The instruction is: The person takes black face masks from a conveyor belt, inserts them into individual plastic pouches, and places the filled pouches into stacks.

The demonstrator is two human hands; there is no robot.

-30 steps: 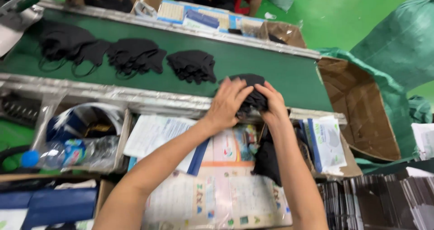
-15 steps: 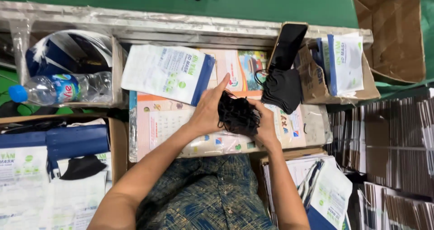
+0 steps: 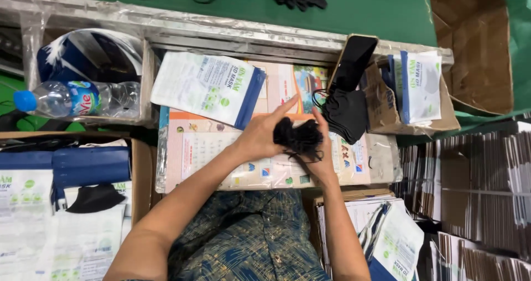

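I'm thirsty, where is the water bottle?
In the head view, the water bottle lies on its side at far left, below the blue and white bag.

The masks (image 3: 298, 137) between the hands (image 3: 287, 143) are matt black cloth, soft and crumpled. The pouch (image 3: 207, 87) above them is glossy white and blue plastic film. The bottle (image 3: 77, 98) is clear, shiny plastic. The boxes (image 3: 475, 49) are rough brown cardboard. The rail (image 3: 166, 29) looks like dull metal under wrinkled clear film.
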